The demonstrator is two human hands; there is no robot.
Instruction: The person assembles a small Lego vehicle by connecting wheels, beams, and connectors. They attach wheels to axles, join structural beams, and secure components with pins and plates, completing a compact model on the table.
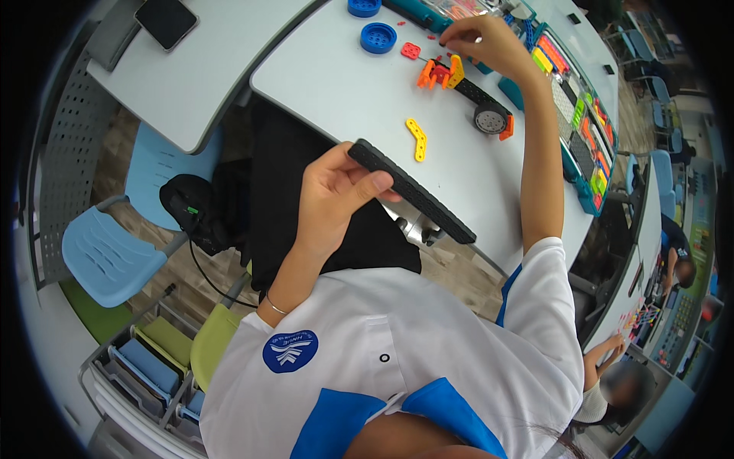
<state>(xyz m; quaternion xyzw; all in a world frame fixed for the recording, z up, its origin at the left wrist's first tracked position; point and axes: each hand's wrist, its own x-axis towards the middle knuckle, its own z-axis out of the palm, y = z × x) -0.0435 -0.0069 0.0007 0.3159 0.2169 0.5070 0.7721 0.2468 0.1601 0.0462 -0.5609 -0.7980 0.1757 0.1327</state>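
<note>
Black perforated beam (pixel 413 191) is the piece I hold now in my left hand (pixel 332 200), above the near edge of the desk (pixel 344 99) and over my lap. It is long, narrow and flat, with a row of small holes, and it points from upper left down to the right. My left grip is clamped on its upper end, thumb on top and fingers under it, so most of the length hangs free past the hand. I judge it as light, stiff plastic, not fragile, but it can turn in the hand because I hold it so far from the middle; a hold nearer the middle looks steadier to me.

My right hand (pixel 482 42) reaches to the far edge of the desk, fingertips pinched together on a small part I cannot make out, just beside the small assembly (pixel 466 88) of orange, red and yellow pieces with a black strip and a grey wheel. A yellow bent piece (pixel 417 139) lies alone in the middle of the desk, and two blue round parts (pixel 378 37) lie near the far left corner. The tray of sorted parts (pixel 589 138) runs along the right edge. The middle of the desk has open room; the free end of the beam is close to the near edge.
</note>
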